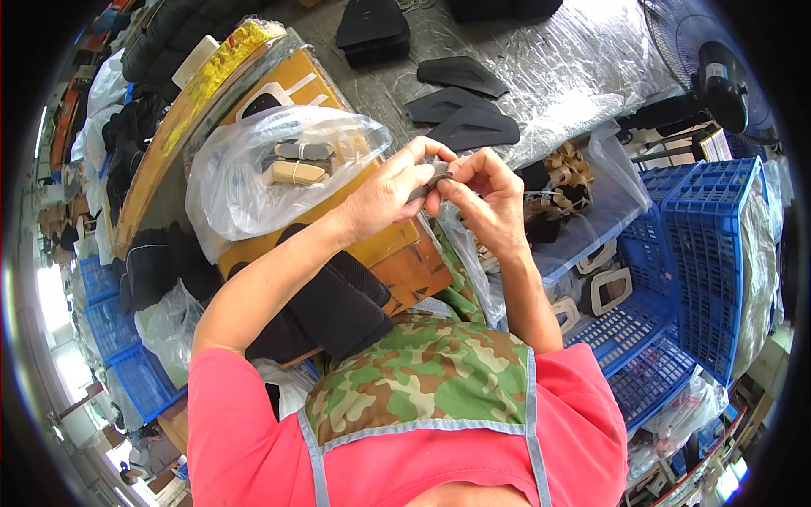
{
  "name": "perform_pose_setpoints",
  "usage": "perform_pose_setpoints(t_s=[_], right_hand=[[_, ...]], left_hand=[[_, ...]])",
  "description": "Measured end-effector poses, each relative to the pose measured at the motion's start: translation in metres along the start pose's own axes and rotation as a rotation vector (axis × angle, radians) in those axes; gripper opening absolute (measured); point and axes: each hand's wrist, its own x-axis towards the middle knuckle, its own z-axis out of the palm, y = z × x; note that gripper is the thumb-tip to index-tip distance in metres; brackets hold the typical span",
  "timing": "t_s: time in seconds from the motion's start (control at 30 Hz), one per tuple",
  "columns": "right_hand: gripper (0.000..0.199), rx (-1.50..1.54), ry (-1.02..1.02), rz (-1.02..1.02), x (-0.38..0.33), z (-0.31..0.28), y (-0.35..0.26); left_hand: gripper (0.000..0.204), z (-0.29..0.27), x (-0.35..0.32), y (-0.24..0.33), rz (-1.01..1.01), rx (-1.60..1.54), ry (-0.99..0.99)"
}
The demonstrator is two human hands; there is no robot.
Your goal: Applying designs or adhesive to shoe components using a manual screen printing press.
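Observation:
Close together in front of me, both hands work on one small grey piece [438, 176], largely covered by the fingers. My left hand [390, 193] is closed on its left side, and my right hand [488, 198] pinches it from the right. Just left of them an open clear plastic bag [232, 198] lies on a yellow-brown wooden board [359, 239]. Inside the bag sit a grey bundle [304, 151] and a beige bundle [296, 172], each with a band around it. Black fabric pieces [342, 308] lie under my left forearm.
Flat black shaped pieces [475, 127] and a black stack [372, 32] rest on the plastic-covered table [541, 63] ahead. A black fan [720, 84] stands far right. Blue crates [705, 253] on the right hold cream frames [610, 291]. A bag of tan pieces [570, 179] lies nearer.

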Motion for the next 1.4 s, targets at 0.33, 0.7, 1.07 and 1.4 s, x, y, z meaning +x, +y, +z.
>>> perform_pose_setpoints(t_s=[0.33, 0.7, 1.07, 1.4], right_hand=[[0.014, 0.076, 0.096, 0.048, 0.005, -0.012, -0.006], [0.020, 0.269, -0.010, 0.111, 0.002, -0.058, -0.013], [0.021, 0.274, -0.144, 0.175, 0.002, -0.026, -0.018], [0.018, 0.233, -0.075, 0.266, 0.006, -0.032, -0.005]], left_hand=[[0.026, -0.002, -0.013, -0.004, 0.141, 0.303, 0.087], [0.045, -0.041, -0.025, -0.005, 0.166, 0.034, 0.135], [0.026, -0.017, -0.001, 0.003, 0.030, 0.509, -0.039], [0.021, -0.009, 0.009, 0.005, -0.089, 0.158, -0.008]])
